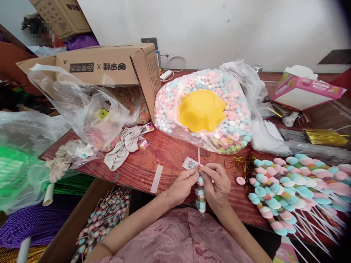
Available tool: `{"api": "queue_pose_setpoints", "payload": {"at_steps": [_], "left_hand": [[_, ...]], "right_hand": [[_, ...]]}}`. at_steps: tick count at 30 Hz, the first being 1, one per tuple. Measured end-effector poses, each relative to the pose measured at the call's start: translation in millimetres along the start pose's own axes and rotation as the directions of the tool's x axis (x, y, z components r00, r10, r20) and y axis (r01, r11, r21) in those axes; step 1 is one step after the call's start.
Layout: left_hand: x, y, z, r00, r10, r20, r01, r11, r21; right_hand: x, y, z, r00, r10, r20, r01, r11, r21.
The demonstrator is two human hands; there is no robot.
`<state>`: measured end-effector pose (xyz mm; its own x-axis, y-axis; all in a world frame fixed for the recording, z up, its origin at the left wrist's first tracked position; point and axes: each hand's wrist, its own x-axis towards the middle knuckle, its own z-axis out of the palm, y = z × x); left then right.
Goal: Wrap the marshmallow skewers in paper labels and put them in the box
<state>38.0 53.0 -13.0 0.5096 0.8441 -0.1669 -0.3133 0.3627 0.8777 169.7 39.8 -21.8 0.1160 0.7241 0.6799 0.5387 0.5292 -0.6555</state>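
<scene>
While pinching the candy stick [200,193] at its topmost piece, held it upright over the near edge of the worktop [164,153]. Closed the left hand [182,186] narrow on it from one side and the right hand [216,184] narrow from the other, fingertips meeting just where the bare white tip poked out above the stack. Showed a column of pastel pieces below the fingers, running down toward the lap.

Looked like the threading step, well along — pushing a piece down onto the stack, or seating the last one; could not tell which from the fingers alone. Left a fair length of stick bare at the top.

Lay close by: a paper tag [189,163] flat on the wood just beyond the left fingertips, a loose pink disc [240,180] just beside the right hand, and gold ties [244,162] a little past that. Fanned out to the right — finished sticks [290,186], heads toward the middle, bare ends toward the edge. Sat well behind, a clear bag [233,120] of pink, white and blue pieces with a yellow bowl [201,109] upside down on top. Stood at lower left, a cardboard box [101,219] with more made-up sticks inside.

Called, by the look of it, for a steady grip low on the stick and a straight push along it, so no soft piece split or tilted.
</scene>
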Motion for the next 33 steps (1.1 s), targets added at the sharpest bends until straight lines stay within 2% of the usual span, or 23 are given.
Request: {"api": "queue_pose_setpoints", "payload": {"at_steps": [3, 6, 8, 9, 11, 12, 13, 14, 15, 16, 17, 19, 22, 24, 25, 26, 27, 28, 30, 32, 33], "left_hand": [[-2.1, 2.4, -2.6, 0.998, -0.049, 0.048, 0.047, 0.997, 0.059], [-3.3, 6.7, -6.2, 0.998, -0.049, 0.049, 0.038, 0.979, 0.198], [-3.3, 10.3, -8.1, 0.997, -0.079, 0.023, 0.071, 0.969, 0.237], [-3.3, 12.4, -9.1, 0.993, -0.119, 0.018, 0.112, 0.966, 0.233], [-3.0, 17.1, -12.2, 0.973, -0.227, 0.039, 0.217, 0.961, 0.172], [-2.9, 19.5, -14.4, 0.959, -0.275, 0.063, 0.265, 0.955, 0.132], [-2.7, 21.9, -17.1, 0.944, -0.316, 0.1, 0.306, 0.947, 0.096], [-2.5, 24.1, -20.2, 0.925, -0.349, 0.153, 0.341, 0.937, 0.072], [-2.4, 26.1, -23.5, 0.902, -0.373, 0.217, 0.369, 0.927, 0.058], [-2.2, 27.7, -26.8, 0.874, -0.389, 0.29, 0.391, 0.919, 0.053], [-2.1, 29.0, -30.1, 0.841, -0.403, 0.362, 0.412, 0.909, 0.054], [-2.3, 30.6, -35.5, 0.769, -0.427, 0.475, 0.454, 0.889, 0.064], [-3.2, 32.3, -40.6, 0.696, -0.466, 0.546, 0.485, 0.866, 0.121], [-4.0, 34.5, -41.5, 0.688, -0.5, 0.527, 0.453, 0.862, 0.227], [-4.6, 36.0, -41.1, 0.7, -0.512, 0.499, 0.402, 0.859, 0.318], [-5.4, 37.7, -40.0, 0.73, -0.506, 0.46, 0.31, 0.844, 0.438], [-6.7, 39.3, -38.3, 0.774, -0.473, 0.42, 0.177, 0.799, 0.574], [-8.5, 40.6, -35.9, 0.823, -0.415, 0.388, 0.025, 0.708, 0.706], [-13.8, 41.1, -30.3, 0.894, -0.262, 0.364, -0.232, 0.425, 0.875], [-19.9, 38.3, -25.3, 0.917, -0.162, 0.365, -0.338, 0.173, 0.925], [-22.5, 36.2, -23.6, 0.923, -0.137, 0.36, -0.349, 0.098, 0.932]], "right_hand": [[-0.9, 0.3, 6.9, 0.999, 0.049, 0.0, -0.049, 0.998, 0.042], [4.4, 2.3, 7.4, 0.983, 0.143, 0.116, -0.155, 0.982, 0.103], [12.2, 4.9, 1.2, 0.975, 0.172, 0.141, -0.184, 0.979, 0.082], [16.8, 6.1, -4.2, 0.982, 0.136, 0.13, -0.141, 0.989, 0.032], [25.8, 7.0, -17.7, 0.986, -0.061, 0.156, 0.081, 0.988, -0.131], [29.5, 6.4, -24.9, 0.954, -0.191, 0.231, 0.24, 0.949, -0.207], [32.5, 5.1, -31.5, 0.889, -0.301, 0.346, 0.395, 0.885, -0.246], [34.5, 3.2, -37.1, 0.801, -0.377, 0.465, 0.524, 0.817, -0.241], [35.7, 1.1, -41.3, 0.714, -0.422, 0.559, 0.613, 0.762, -0.207], [36.1, -1.0, -44.2, 0.647, -0.448, 0.617, 0.665, 0.728, -0.168], [35.8, -3.0, -46.0, 0.606, -0.463, 0.647, 0.689, 0.712, -0.135], [34.4, -6.1, -47.2, 0.576, -0.476, 0.665, 0.695, 0.713, -0.091], [31.6, -9.7, -47.2, 0.577, -0.464, 0.672, 0.662, 0.748, -0.052], [29.2, -11.3, -46.8, 0.593, -0.403, 0.697, 0.601, 0.797, -0.05], [27.7, -11.6, -46.3, 0.601, -0.348, 0.719, 0.557, 0.828, -0.064], [26.1, -11.2, -45.5, 0.6, -0.276, 0.751, 0.503, 0.86, -0.086], [24.5, -9.9, -44.4, 0.592, -0.195, 0.782, 0.441, 0.89, -0.112], [22.9, -7.7, -43.1, 0.575, -0.111, 0.811, 0.373, 0.918, -0.138], [20.5, -1.2, -39.7, 0.53, 0.035, 0.848, 0.215, 0.961, -0.174], [19.2, 5.4, -36.5, 0.476, 0.147, 0.867, 0.039, 0.981, -0.188], [18.7, 7.3, -35.4, 0.462, 0.186, 0.867, -0.029, 0.98, -0.195]]}}
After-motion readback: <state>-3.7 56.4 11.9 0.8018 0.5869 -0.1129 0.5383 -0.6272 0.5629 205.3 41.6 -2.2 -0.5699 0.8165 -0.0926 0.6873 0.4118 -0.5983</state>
